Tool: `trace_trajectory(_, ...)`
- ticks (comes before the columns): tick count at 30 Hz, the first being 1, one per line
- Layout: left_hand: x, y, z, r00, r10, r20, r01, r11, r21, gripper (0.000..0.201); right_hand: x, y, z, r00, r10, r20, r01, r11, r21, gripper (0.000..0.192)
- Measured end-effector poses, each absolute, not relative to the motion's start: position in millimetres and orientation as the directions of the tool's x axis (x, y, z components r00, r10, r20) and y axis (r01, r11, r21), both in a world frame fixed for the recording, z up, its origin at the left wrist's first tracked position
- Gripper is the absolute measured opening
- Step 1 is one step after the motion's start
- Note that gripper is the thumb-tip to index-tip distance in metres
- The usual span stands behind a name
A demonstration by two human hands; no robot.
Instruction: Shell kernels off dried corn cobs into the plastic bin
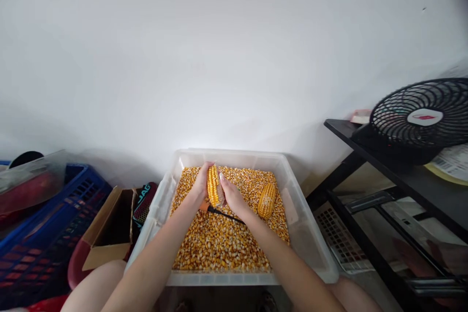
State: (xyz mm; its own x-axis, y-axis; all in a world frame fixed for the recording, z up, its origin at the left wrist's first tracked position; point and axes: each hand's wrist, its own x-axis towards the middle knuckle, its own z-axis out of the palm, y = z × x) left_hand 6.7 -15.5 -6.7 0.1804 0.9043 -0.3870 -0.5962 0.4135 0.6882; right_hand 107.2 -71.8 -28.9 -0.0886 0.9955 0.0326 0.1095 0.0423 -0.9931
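Both of my hands hold one yellow corn cob (212,184) upright over a clear plastic tub (298,214) full of loose corn kernels (215,243). My left hand (201,183) wraps the cob from the left and my right hand (231,196) presses on it from the right. The cob's lower right side looks stripped and pale. A second corn cob (266,199) lies on the kernels to the right of my hands. A tool with an orange and black handle (219,211) lies on the kernels just below my hands.
A blue crate (40,243) and an open cardboard box (109,234) stand left of the tub. A black shelf unit (402,185) with a black fan (420,117) stands to the right. A white wall rises behind. My knees flank the tub's near edge.
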Motion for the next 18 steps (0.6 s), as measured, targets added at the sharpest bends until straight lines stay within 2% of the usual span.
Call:
trace_trajectory(4,19,-20,-11,0.156,0.937,-0.314,-0.579,0.344,0.739,0.016,110,-70,-31,-0.108,0.98,0.166,0.139,0.18,-0.974,0.05)
trace_trajectory(7,23,-24,-9,0.143,0.945,-0.294,-0.576,0.321,0.752,0.017,112,-72,-35,-0.093,0.984,0.154,0.198,0.17,-0.965,0.051)
trace_trajectory(13,18,-24,-12,0.236,0.917,-0.321,-0.582,0.398,0.71,0.018,110,-76,-37,-0.079,0.976,0.204,0.279,0.218,-0.935,0.053)
trace_trajectory(18,16,-25,-13,0.272,0.896,-0.351,-0.578,0.443,0.685,0.018,111,-76,-41,-0.073,0.983,0.17,0.312,0.184,-0.932,0.058)
